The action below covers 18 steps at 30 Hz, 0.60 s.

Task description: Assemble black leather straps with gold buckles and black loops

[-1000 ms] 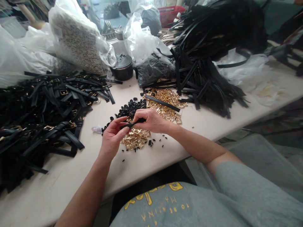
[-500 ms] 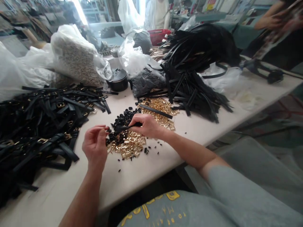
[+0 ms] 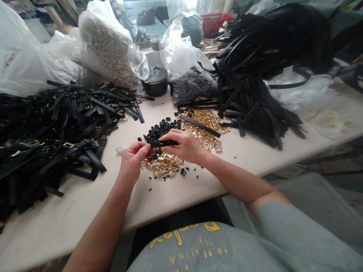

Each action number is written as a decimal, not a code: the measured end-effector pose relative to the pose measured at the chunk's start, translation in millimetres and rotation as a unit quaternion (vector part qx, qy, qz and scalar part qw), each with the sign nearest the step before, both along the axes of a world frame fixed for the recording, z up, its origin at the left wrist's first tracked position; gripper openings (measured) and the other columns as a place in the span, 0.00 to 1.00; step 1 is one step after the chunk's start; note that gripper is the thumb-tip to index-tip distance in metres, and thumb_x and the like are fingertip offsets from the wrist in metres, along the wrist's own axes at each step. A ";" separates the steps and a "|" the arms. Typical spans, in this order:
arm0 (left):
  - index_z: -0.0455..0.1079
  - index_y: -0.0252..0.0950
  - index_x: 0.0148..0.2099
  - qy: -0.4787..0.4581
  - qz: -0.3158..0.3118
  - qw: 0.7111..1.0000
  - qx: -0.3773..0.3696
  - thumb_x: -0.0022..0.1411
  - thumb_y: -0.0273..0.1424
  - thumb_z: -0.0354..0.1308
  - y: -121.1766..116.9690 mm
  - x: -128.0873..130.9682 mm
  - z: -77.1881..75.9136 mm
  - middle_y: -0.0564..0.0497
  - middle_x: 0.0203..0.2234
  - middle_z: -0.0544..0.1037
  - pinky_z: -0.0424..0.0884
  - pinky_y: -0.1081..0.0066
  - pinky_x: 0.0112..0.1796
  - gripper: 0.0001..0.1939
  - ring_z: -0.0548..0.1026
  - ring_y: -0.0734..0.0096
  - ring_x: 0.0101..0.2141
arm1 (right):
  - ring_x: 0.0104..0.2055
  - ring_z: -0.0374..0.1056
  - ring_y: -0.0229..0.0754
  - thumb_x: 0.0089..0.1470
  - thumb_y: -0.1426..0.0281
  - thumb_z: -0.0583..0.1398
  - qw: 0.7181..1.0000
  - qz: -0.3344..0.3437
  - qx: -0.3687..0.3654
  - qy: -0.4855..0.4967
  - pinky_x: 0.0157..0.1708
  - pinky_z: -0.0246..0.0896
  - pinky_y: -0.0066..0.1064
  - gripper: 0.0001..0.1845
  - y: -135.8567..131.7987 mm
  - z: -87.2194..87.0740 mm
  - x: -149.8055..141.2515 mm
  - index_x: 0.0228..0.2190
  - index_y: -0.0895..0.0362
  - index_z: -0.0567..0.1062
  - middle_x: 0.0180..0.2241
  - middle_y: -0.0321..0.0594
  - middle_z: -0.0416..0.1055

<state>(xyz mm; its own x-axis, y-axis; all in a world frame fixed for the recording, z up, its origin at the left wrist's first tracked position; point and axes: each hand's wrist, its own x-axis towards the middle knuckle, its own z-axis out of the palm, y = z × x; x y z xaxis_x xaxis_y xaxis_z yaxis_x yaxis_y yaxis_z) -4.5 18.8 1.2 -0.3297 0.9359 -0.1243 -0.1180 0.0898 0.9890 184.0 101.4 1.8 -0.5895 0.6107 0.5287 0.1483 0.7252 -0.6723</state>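
Note:
A short black strap (image 3: 159, 144) is stretched between my two hands, above the heaps of small parts. My left hand (image 3: 134, 158) pinches its left end between thumb and fingers. Farther right, my right hand (image 3: 185, 146) is closed around the other end, and its fingers hide part of the strap. Just below lie gold buckles (image 3: 164, 165) in a loose pile. Behind the hands is a heap of small black loops (image 3: 159, 129). More gold buckles (image 3: 208, 119) spread at the back right, with a single black strap (image 3: 200, 126) lying across them.
Many black straps with gold buckles (image 3: 70, 128) cover the table's left side. A round black pot (image 3: 155, 81) stands at the back, between a plastic bag of pale pieces (image 3: 106, 49) and a bag of dark pieces (image 3: 193, 85). Black strips (image 3: 255, 105) are heaped at the right.
My left hand has moved right and now grips the strap's left end; before, it was apart from the strap. The camera view has shifted, bringing the table contents lower and rightward.

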 end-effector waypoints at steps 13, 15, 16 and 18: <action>0.73 0.34 0.29 -0.138 -0.003 0.990 -0.029 0.38 0.41 0.77 -0.3 13.4 0.8 0.52 0.23 0.76 0.73 0.76 0.27 0.21 0.74 0.73 0.24 | 0.35 0.72 0.37 0.66 0.60 0.57 0.975 -0.053 0.207 -0.054 0.32 0.63 0.29 0.15 -8.0 -8.1 -3.1 0.43 0.56 0.78 0.37 0.40 0.76; 0.74 0.34 0.30 -0.147 -0.001 0.989 -0.031 0.39 0.40 0.76 -0.4 13.9 -2.7 0.53 0.24 0.75 0.72 0.76 0.27 0.21 0.75 0.73 0.26 | 0.34 0.71 0.37 0.66 0.60 0.57 0.972 -0.055 0.221 -0.064 0.30 0.60 0.29 0.14 -7.3 -10.3 -3.2 0.43 0.56 0.78 0.37 0.39 0.76; 0.74 0.34 0.30 -0.150 -0.005 0.988 -0.032 0.39 0.40 0.76 -0.5 14.6 -4.5 0.52 0.24 0.75 0.72 0.76 0.28 0.20 0.75 0.73 0.27 | 0.33 0.70 0.36 0.66 0.61 0.57 0.970 -0.055 0.225 -0.067 0.29 0.59 0.29 0.14 -7.1 -11.1 -3.2 0.42 0.56 0.78 0.36 0.39 0.76; 0.74 0.34 0.30 -0.151 -0.017 0.988 -0.028 0.41 0.41 0.76 -0.9 16.2 -7.5 0.52 0.25 0.76 0.72 0.76 0.29 0.20 0.75 0.73 0.27 | 0.31 0.69 0.36 0.67 0.62 0.57 0.969 -0.053 0.230 -0.071 0.28 0.56 0.30 0.13 -7.2 -11.8 -3.0 0.41 0.56 0.78 0.35 0.39 0.75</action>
